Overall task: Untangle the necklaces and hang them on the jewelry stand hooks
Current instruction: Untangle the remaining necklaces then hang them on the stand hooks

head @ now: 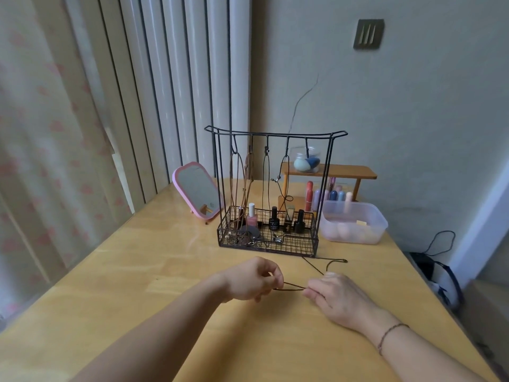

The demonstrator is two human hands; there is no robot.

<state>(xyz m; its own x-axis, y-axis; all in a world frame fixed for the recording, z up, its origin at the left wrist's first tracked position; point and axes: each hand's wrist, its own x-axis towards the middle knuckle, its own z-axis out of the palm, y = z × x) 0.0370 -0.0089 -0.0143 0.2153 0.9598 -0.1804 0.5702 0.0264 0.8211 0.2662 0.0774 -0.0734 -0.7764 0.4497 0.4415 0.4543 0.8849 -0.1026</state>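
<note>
On the table [165, 271], the left hand [254, 278] and right hand [337, 297] each pinch an end of a short stretch of dark cord [289, 286], whose tail trails toward 1 o'clock, ending just before the stand [271, 194] at 12, where 4 necklaces [265, 183] hang.

Bare desk [170, 274] lies open to the left of the hands and between them and the stand [268, 194]. Right of the stand a tub [355, 223] blocks; left, a mirror [197, 188]. Four hooks carry cords; the rightmost hook [306, 146] hangs free.
</note>
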